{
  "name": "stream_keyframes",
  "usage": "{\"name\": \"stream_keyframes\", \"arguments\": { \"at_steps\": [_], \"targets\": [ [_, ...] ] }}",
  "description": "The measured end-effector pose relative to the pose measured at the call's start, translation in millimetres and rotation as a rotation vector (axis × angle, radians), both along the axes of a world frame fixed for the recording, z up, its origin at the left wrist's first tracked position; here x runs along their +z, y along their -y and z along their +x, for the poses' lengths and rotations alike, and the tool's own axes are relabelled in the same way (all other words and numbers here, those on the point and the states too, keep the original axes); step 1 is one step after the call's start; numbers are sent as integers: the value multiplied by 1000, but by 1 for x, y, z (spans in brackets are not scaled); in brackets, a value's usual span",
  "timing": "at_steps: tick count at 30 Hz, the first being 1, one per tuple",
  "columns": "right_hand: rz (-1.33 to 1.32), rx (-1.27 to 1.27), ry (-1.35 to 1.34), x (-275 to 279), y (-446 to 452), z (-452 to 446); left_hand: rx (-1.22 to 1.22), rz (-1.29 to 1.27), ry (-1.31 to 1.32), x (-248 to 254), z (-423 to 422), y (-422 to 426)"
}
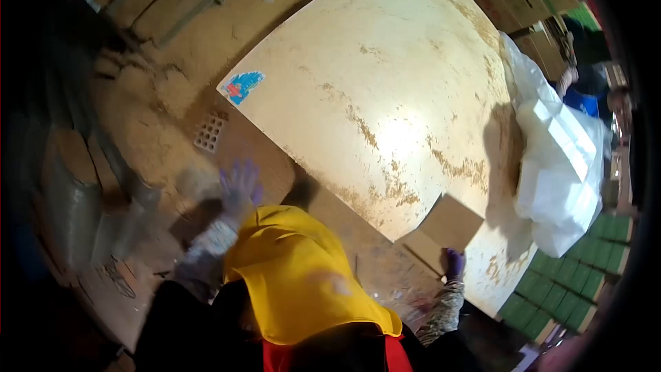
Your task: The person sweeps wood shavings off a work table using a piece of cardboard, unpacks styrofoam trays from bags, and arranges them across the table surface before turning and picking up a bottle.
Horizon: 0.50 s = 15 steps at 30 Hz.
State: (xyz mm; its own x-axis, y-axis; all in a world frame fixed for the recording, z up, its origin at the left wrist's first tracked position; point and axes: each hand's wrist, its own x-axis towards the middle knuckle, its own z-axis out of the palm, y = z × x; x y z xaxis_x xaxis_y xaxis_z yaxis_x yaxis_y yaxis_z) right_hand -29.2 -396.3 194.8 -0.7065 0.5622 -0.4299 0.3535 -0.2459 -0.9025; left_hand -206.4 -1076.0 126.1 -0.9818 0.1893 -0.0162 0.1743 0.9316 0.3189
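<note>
My left hand (241, 186), in a thin purple glove, hangs beside the table's near edge with its fingers spread and nothing in it. At the table's right front corner, my right hand (452, 263) grips the lower edge of a folded piece of brown cardboard (451, 224). The cardboard rests partly over the pale tabletop (385, 62) and sticks out past its edge. Brown shreds are scattered over the tabletop. A blue and red sticker (244, 87) marks its left corner.
A bulky white plastic bag (558, 165) lies along the table's right side. Stacked green boxes (564, 289) stand beyond it, cartons (520, 0) at the top right. Another person's arm (568, 79) shows behind the bag. A perforated tray (209, 132) lies on the floor.
</note>
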Motion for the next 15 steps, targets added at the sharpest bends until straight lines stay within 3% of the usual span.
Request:
{"name": "stream_keyframes", "arguments": {
  "at_steps": [1, 3, 5, 8, 9, 10, 11, 14, 15],
  "targets": [
    [248, 137, 36, -29, 20, 21, 19, -76, -23, -3, 42, -14],
    [1155, 552, -122, -99, 72, 27, 91, -8, 250, 9, 83, -31],
    [1109, 813, 28, -70, 199, -62, -50, 4, 137, 13, 69, -12],
    [1263, 1207, -137, -31, 378, -160, -159, 157, 46, 26, 23, 9],
    [1270, 1249, -163, -9, 419, -178, -130, 265, 66, 33, -1, 13],
    [909, 1196, 34, 48, 448, -192, -81, 416, 100, 38, -25, 16],
    [727, 820, -80, 56, 464, -194, -31, 601, 153, 45, -48, 15],
    [543, 606, -280, 99, 438, -171, -17, 1129, 470, 69, -90, 0],
    [132, 525, -427, 98, 433, -158, -66, 1224, 632, 79, -92, -6]
  ]
}}
